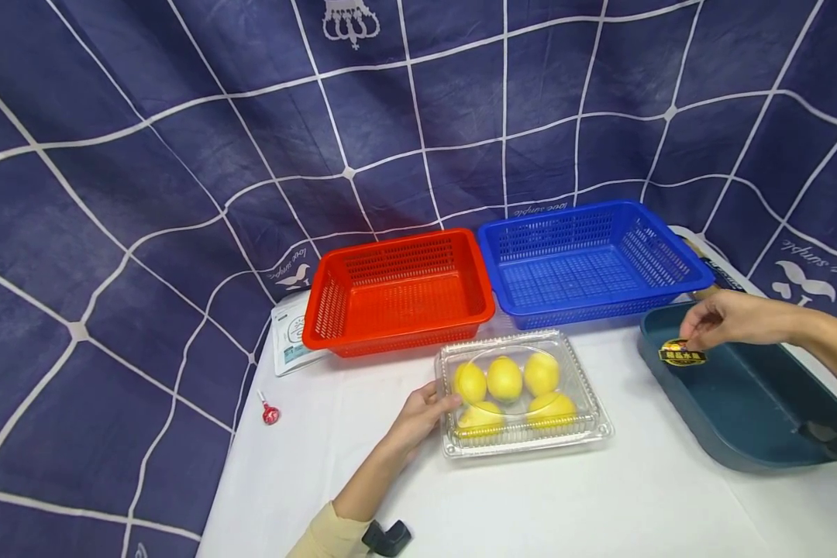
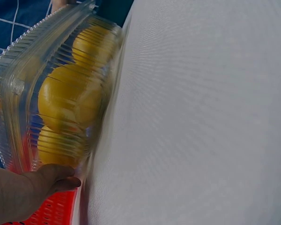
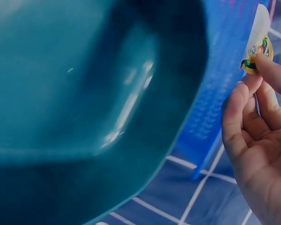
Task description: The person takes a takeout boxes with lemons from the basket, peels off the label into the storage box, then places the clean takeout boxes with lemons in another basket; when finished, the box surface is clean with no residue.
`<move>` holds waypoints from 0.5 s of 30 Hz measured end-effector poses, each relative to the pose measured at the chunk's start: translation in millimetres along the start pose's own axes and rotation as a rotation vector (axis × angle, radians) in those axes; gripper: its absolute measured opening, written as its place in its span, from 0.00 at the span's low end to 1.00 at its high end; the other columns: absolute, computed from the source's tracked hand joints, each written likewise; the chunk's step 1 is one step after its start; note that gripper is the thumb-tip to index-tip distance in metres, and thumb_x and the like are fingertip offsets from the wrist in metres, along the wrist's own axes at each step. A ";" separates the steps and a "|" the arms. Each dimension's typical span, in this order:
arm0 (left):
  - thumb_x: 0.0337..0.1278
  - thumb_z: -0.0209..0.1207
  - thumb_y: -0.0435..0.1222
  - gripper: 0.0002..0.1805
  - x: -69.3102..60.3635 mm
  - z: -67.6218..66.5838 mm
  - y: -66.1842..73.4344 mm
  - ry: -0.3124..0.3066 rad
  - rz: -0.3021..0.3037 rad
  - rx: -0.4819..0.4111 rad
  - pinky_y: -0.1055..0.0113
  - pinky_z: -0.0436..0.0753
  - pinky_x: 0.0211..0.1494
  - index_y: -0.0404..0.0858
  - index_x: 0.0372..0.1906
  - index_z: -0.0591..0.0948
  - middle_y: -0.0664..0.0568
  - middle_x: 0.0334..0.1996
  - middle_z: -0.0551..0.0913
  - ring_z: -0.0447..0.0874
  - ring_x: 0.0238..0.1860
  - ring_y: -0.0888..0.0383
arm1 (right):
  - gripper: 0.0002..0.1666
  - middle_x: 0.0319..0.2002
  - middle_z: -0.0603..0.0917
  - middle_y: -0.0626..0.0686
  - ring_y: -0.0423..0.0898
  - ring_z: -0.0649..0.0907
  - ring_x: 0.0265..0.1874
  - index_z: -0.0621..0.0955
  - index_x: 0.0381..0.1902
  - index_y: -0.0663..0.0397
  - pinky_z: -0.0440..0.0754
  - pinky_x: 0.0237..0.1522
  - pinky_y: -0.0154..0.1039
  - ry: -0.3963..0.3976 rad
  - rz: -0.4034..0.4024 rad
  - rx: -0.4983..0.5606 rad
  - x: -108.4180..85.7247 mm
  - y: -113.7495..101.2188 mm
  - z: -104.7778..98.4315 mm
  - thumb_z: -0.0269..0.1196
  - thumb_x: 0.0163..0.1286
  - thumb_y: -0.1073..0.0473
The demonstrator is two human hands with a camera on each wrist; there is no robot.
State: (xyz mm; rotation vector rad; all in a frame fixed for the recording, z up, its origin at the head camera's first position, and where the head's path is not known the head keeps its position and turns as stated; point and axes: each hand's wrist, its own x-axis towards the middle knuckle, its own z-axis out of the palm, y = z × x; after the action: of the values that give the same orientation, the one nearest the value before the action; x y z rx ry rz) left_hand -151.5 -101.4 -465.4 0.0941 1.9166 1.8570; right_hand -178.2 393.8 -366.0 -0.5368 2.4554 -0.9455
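Several yellow lemons [image 1: 505, 378] lie inside a lidded clear plastic box [image 1: 586, 387] on the white table. At its left edge my left hand [image 1: 421, 415] grips the box, thumb on the near side; the other fingers are mostly hidden. The left wrist view shows this left hand [image 2: 42, 187] at the box's lower corner. Over the dark teal basin [image 1: 753, 403], my right hand [image 1: 728, 318] pinches a black and gold sticker [image 1: 682, 353] between thumb and fingertips. In the right wrist view the sticker [image 3: 258, 44] shows its pale back and part of its print.
A red basket [image 1: 404, 302] and a blue basket [image 1: 586, 271] stand side by side behind the box. A white packet [image 1: 289, 337] lies partly under the red basket. A red lollipop [image 1: 270, 415] is at the left. A blue checked cloth [image 1: 453, 101] hangs behind.
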 end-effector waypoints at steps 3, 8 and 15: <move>0.59 0.61 0.42 0.41 1.1 -1.1 -0.2 0.004 -0.008 0.013 0.74 0.75 0.48 0.25 0.71 0.60 0.38 0.60 0.79 0.77 0.44 0.64 | 0.09 0.30 0.84 0.42 0.32 0.79 0.28 0.80 0.39 0.71 0.81 0.31 0.31 -0.022 0.041 -0.005 0.6 12.6 -2.5 0.62 0.64 0.68; 0.59 0.61 0.43 0.40 1.5 -1.5 0.4 0.015 -0.016 0.028 0.73 0.73 0.45 0.26 0.71 0.61 0.40 0.59 0.79 0.75 0.42 0.63 | 0.08 0.29 0.85 0.43 0.30 0.78 0.27 0.81 0.36 0.73 0.81 0.30 0.31 -0.046 0.030 -0.021 7.0 31.0 -4.1 0.62 0.61 0.71; 0.60 0.60 0.43 0.40 -0.5 -1.0 0.8 -0.001 -0.011 0.017 0.63 0.76 0.62 0.26 0.71 0.60 0.37 0.61 0.78 0.79 0.50 0.62 | 0.08 0.31 0.87 0.53 0.34 0.82 0.29 0.80 0.34 0.77 0.82 0.32 0.30 -0.165 0.103 0.036 18.3 49.3 1.7 0.61 0.56 0.75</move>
State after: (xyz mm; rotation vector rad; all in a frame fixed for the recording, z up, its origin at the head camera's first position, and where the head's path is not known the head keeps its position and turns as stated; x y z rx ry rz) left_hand -151.6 -102.4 -464.5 0.0901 1.9289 1.8335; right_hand -201.8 417.7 -406.5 -0.4522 2.2917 -0.8663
